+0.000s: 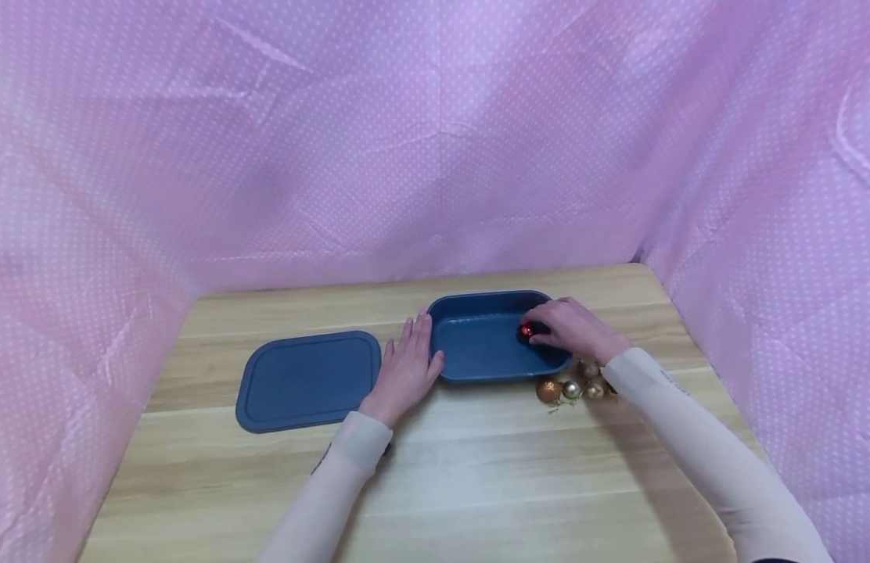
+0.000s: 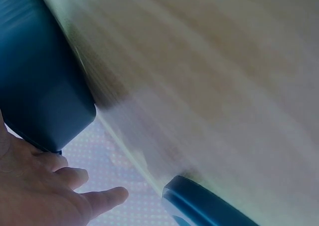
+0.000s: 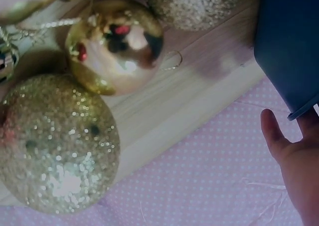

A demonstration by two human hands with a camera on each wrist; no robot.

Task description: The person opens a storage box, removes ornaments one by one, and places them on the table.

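Note:
A dark blue rectangular container (image 1: pixel 477 344) stands on the table in the head view. Its left end is touched by my left hand (image 1: pixel 405 363), the fingers straight along the wall and the thumb near the front corner. In the left wrist view that hand (image 2: pixel 42 186) is beside the container wall (image 2: pixel 45 81). Over the right side of the container, my right hand (image 1: pixel 572 324) holds a shiny red Christmas bauble (image 1: pixel 525 331) between thumb and fingers, low inside the walls. The right wrist view shows part of this hand (image 3: pixel 304 171) at the container's rim; the bauble is hidden there.
A flat blue lid (image 1: pixel 308 381) lies left of the container. By the container's front right corner sit several baubles, among them a copper one (image 1: pixel 548 390), a shiny gold one (image 3: pixel 117 46) and a glittery one (image 3: pixel 60 146). Pink dotted cloth (image 1: pixel 435 156) surrounds the wooden table (image 1: pixel 477 469).

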